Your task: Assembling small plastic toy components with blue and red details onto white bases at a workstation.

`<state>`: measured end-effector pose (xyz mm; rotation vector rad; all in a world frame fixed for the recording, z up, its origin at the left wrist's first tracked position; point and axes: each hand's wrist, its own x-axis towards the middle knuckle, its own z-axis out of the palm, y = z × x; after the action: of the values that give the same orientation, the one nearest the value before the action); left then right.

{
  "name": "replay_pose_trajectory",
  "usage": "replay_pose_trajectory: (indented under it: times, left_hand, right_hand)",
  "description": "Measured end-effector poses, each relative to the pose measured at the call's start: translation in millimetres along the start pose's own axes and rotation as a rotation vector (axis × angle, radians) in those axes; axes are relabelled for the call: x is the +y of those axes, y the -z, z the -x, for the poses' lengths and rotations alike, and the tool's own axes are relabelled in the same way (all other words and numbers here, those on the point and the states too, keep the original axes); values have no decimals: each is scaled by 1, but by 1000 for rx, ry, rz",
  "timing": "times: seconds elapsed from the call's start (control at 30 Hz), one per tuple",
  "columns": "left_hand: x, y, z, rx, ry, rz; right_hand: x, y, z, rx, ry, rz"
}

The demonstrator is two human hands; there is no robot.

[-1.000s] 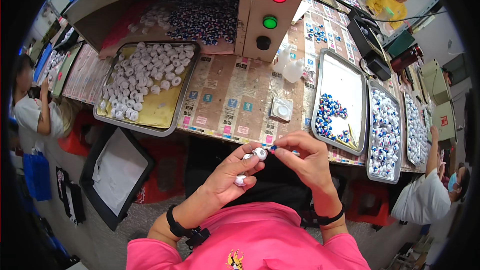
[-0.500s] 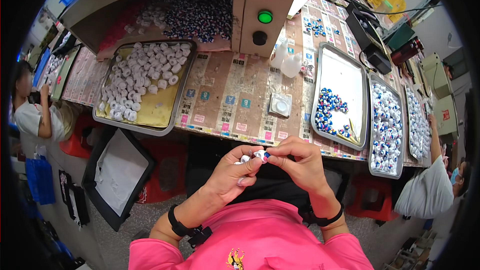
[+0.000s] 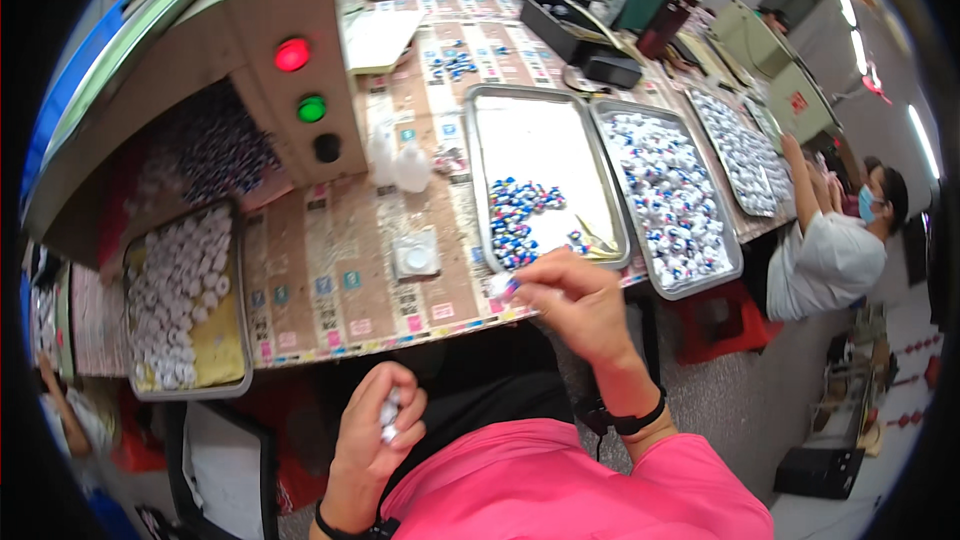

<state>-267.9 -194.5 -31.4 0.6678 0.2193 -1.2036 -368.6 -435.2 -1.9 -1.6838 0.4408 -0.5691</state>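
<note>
My right hand (image 3: 585,305) pinches a small white plastic piece (image 3: 500,286) with a blue and pink part, between thumb and fingertips. It is held over the table's front edge, just short of a metal tray (image 3: 478,155) with small blue, white and pink balls (image 3: 515,225) and yellowish tweezers (image 3: 597,240) in it. Lower left, in front of my body, my left hand (image 3: 380,430) is curled around white plastic pieces (image 3: 389,416); how many lie in the palm is hidden.
A tray of white pieces (image 3: 180,290) stands left. Right are trays of white-and-coloured pieces (image 3: 665,195) and whitish pieces (image 3: 740,155). A machine housing (image 3: 300,70) with lights rises at back left. White squeeze bottles (image 3: 410,168) and a small square dish (image 3: 416,254) stand mid-table. A co-worker (image 3: 830,250) sits right.
My hands have parted: the right has carried the white-and-coloured piece toward the ball tray, the left has dropped down and left with its white pieces. The view has turned to the right.
</note>
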Motion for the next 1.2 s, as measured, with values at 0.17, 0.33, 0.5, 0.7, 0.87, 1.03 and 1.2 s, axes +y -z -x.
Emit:
replay_pose_trajectory:
  times: [0.17,0.33,0.5,0.7,0.87,1.03,1.2]
  left_hand:
    - [-4,31,14,105,-40,-32]
    - [-2,46,19,164,-17,-297]
    - [2,35,13,129,-75,-219]
    - [3,19,9,-64,76,4]
    - [-5,18,6,-170,82,-27]
    - [-13,20,4,-159,52,-57]
    - [-13,20,10,-76,103,60]
  right_hand:
    - [24,103,-10,610,202,470]
    - [44,172,-15,850,159,787]
    - [60,188,-26,821,142,873]
    - [43,160,-26,791,162,861]
    - [31,90,-17,421,296,735]
    - [26,67,-24,159,250,914]
    - [46,69,-39,88,81,1055]
